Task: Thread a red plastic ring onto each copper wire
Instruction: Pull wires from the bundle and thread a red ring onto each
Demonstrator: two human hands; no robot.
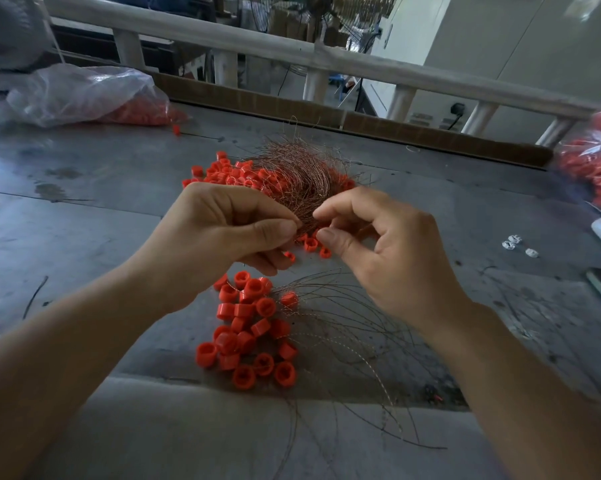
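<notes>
Both left hand [223,233] and right hand [389,251] at copper wires [292,168]; rings [247,327] below

Grey table [84,237]: red rings [250,327], copper wires [301,168].

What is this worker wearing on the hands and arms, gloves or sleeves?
Nothing shows: the left hand and right hand are bare, without gloves, rings or a watch, and both forearms are uncovered to the frame's edge.

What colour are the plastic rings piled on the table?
The plastic rings are bright red; head view shows them best.
</notes>
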